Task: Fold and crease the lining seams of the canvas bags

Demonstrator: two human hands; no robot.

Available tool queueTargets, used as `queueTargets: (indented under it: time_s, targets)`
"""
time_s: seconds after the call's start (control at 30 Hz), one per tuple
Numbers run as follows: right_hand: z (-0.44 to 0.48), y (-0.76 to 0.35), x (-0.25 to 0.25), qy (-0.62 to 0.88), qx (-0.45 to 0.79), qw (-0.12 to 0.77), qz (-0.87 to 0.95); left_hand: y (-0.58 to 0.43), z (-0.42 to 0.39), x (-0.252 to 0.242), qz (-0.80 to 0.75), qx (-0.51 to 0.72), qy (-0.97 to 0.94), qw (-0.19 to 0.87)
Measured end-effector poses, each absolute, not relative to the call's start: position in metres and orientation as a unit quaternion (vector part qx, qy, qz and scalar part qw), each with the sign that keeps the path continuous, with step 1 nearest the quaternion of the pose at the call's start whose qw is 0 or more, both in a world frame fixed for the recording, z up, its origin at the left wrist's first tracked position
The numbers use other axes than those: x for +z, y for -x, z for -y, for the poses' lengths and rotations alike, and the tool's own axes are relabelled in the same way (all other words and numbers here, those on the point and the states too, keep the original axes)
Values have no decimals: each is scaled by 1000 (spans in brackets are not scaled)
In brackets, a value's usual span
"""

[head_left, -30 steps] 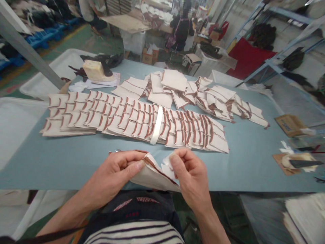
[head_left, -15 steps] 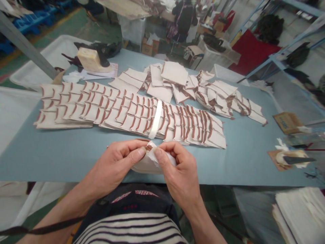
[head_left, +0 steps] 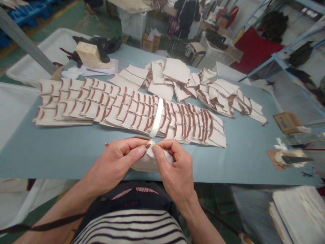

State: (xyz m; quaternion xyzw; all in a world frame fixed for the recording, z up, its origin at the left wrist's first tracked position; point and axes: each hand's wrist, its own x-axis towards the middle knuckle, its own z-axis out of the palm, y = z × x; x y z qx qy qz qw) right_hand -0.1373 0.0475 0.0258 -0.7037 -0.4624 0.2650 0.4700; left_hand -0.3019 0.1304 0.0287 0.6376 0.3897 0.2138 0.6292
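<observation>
A pale piece with a brown edge (head_left: 144, 164) is held at the front edge of the blue-grey table (head_left: 66, 149). My left hand (head_left: 118, 162) pinches its brown edge between thumb and fingers. Close beside it, my right hand (head_left: 175, 166) grips a white cloth (head_left: 165, 155) against the same edge. The fingertips of both hands nearly meet. Just beyond them lies a long overlapping row of beige pieces with brown edges (head_left: 114, 105), crossed by a white strip (head_left: 156, 118).
Loose beige pieces (head_left: 176, 71) are heaped behind the row. A yellowish block (head_left: 88, 54) sits at the back left. On the right are a cardboard box (head_left: 288, 122) and a dark-handled tool (head_left: 297, 159). Beyond the table, a person (head_left: 186, 17) is partly visible.
Both hands keep their grip, with the right hand slightly further left. The view has shifted a little, and more of the brown edging shows by my left hand.
</observation>
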Motion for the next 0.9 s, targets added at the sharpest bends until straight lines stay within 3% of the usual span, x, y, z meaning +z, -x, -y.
queueTargets:
  time_s: [0.2,0.63,0.8,0.9]
  targets:
    - [-49,139,24,704,248,461,481,303,-132,26,-386,207,-610,660]
    - [-51,152,16,715,50,435,545,308,-131,18,-369,240,-545,713]
    - [-50,154,15,714,45,443,540,303,-128,23,-413,238,-559,678]
    - [-49,155,14,716,106,466,509,300,-122,25,-433,239,-582,646]
